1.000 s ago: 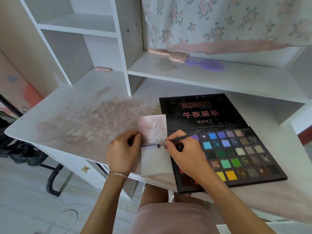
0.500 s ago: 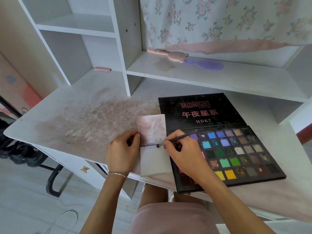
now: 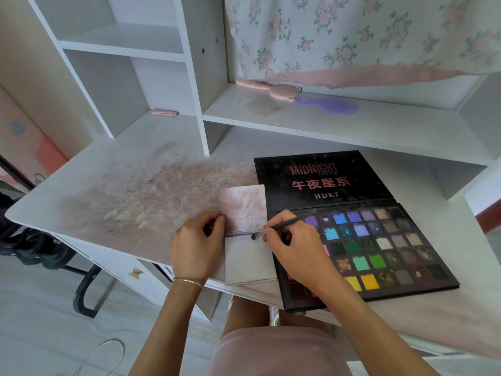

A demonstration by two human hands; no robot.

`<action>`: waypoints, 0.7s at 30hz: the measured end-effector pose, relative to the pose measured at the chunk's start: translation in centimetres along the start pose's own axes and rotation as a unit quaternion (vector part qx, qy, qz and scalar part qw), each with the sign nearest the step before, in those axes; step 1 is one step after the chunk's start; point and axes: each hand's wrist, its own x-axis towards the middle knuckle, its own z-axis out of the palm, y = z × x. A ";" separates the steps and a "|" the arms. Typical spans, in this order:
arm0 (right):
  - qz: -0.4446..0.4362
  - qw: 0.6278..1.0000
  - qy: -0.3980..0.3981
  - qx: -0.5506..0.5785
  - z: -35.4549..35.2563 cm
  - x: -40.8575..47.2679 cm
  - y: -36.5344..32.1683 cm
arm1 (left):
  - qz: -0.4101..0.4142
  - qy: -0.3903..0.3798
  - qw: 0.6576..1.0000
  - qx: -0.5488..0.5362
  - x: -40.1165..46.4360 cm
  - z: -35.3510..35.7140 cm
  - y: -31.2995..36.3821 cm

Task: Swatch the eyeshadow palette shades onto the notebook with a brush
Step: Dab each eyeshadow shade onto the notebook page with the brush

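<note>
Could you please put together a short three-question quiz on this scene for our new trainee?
1. True or false: the eyeshadow palette lies shut on the desk.
2. Which hand grips the brush? A. the left hand B. the right hand
3. Fill in: the brush tip touches the notebook near its ____, where the upper and lower pages meet.

Key:
1. False: it lies open, lid flat behind the colour pans.
2. B; the left hand holds the notebook's left edge.
3. Fold (the middle crease), where a purplish streak shows.
</note>
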 end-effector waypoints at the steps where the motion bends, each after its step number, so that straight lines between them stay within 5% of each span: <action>1: -0.002 1.000 0.003 -0.002 0.0 0.0 0.0 | 0.000 0.001 1.000 0.001 0.0 0.0 0.0; 21: -0.001 1.000 0.001 -0.002 -0.1 0.2 0.0 | -0.006 -0.008 1.000 0.005 0.0 -0.1 0.0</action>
